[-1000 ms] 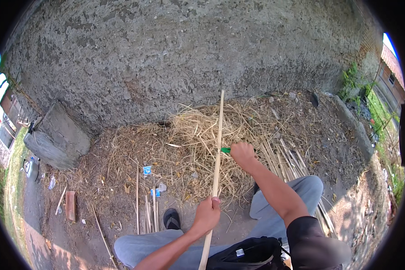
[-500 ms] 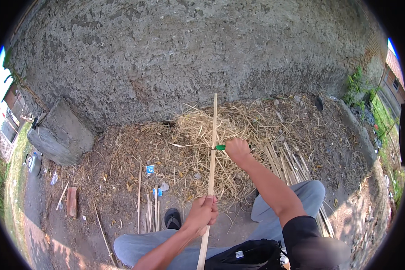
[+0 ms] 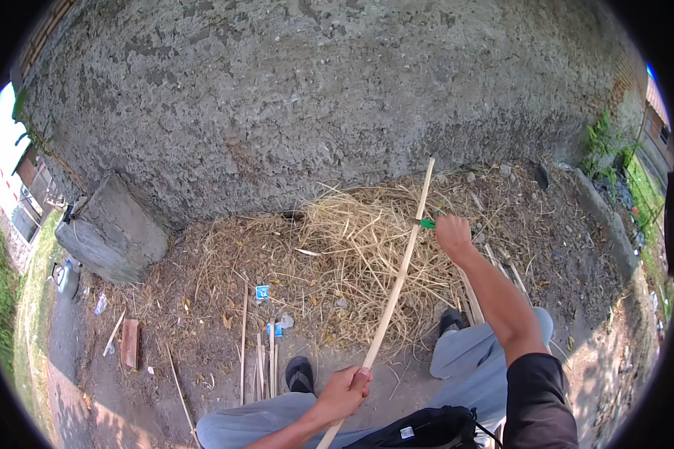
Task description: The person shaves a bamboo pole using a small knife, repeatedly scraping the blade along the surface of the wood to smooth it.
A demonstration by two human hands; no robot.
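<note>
A long pale bamboo strip slants up and away from my lap, its far tip near the wall. Closed around its lower part is my left hand. My right hand, arm stretched forward, grips a green-handled knife. The knife's short dark blade meets the strip near its far end, from the right side. Beneath the strip lies a heap of straw-like shavings.
A rough grey wall rises ahead. A concrete block leans at the left, with a brick nearer me. More strips lie by my left foot, others beside my right leg. Blue scraps dot the ground.
The strip's far end has swung to the right, so it slants more. My right hand and the knife have moved right and slightly farther away. The view has shifted a little.
</note>
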